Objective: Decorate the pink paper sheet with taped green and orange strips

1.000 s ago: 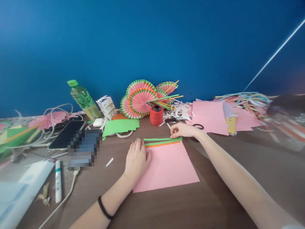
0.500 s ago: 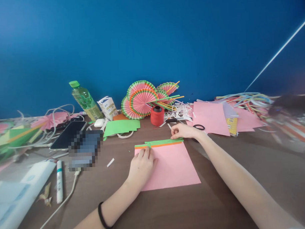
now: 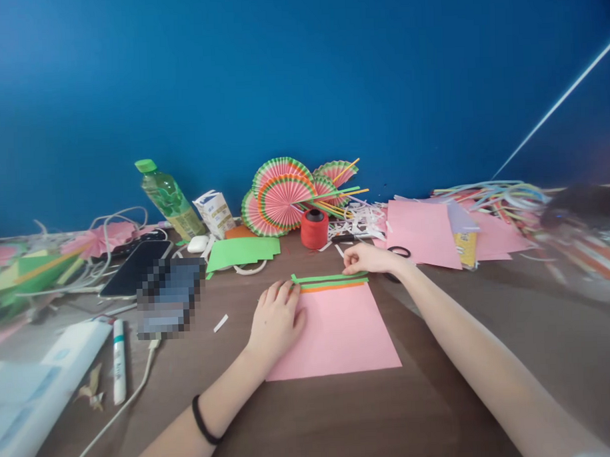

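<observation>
The pink sheet (image 3: pixel 343 337) lies flat on the table (image 3: pixel 341 417), centre of the frame, below the middle; its upper edge carries an orange band (image 3: pixel 334 287) with a green band (image 3: pixel 331 283) above. The left hand (image 3: pixel 274 323) is palm down, fingers extended, covering the sheet's upper left corner; it grips nothing. The right hand (image 3: pixel 363 258) is curled, thumb and fingertips closed on a green strip (image 3: pixel 319 278) near its right end; the strip runs just above the banded edge, its left end near the left fingertips. Bare tabletop runs from the sheet's lower edge to the bottom of the frame, and rightward past the right forearm; above the strip, room is narrower, bounded by a red spool (image 3: pixel 314 230) at centre, green paper (image 3: pixel 243 252) at centre left, and black-handled scissors (image 3: pixel 398 251) just beside the right wrist.
</observation>
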Motion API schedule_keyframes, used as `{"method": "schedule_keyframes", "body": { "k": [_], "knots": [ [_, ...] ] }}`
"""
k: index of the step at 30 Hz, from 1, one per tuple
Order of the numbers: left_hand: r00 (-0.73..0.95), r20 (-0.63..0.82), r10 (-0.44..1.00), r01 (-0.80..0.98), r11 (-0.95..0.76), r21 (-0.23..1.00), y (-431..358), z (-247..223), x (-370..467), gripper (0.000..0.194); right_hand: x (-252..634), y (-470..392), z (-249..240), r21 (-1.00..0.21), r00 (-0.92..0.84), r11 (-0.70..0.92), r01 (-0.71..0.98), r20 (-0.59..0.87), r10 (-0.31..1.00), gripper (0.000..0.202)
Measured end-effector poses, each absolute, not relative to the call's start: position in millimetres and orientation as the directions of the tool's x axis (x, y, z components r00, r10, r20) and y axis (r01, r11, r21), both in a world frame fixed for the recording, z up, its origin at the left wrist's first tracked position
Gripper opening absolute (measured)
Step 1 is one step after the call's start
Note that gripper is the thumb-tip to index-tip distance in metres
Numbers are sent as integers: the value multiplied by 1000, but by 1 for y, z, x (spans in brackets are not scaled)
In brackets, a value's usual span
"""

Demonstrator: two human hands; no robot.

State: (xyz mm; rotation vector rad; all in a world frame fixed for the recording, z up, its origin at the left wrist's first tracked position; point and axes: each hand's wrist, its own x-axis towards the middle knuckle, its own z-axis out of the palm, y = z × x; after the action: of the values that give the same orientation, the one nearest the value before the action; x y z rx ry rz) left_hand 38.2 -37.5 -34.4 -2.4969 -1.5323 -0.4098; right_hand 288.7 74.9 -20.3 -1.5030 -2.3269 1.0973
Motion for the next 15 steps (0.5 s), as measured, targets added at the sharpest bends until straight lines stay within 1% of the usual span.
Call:
{"method": "schedule_keyframes", "body": {
  "k": [2, 4, 9, 12, 15],
  "knots": [
    [429, 304, 851, 891, -453, 12, -35, -35, 36, 40, 287, 73, -18, -652, -489, 230, 722, -246, 837, 24],
    [441, 289, 850, 884, -467, 25, -31, -35, 33, 38, 284, 70, -14, -640, -474, 235, 732, -231, 850, 22],
    [506, 286, 813, 840, -540, 48, -20, -35, 23, 32, 276, 63, -5, -605, -439, 282, 744, -126, 890, 21],
    [574, 279, 770, 784, -615, 84, -16, -36, 18, 32, 277, 63, -6, -608, -459, 277, 744, -163, 873, 21],
    [597, 269, 756, 763, -639, 99, -13, -38, 17, 33, 279, 66, -13, -601, -466, 273, 751, -188, 865, 23]
  ]
}}
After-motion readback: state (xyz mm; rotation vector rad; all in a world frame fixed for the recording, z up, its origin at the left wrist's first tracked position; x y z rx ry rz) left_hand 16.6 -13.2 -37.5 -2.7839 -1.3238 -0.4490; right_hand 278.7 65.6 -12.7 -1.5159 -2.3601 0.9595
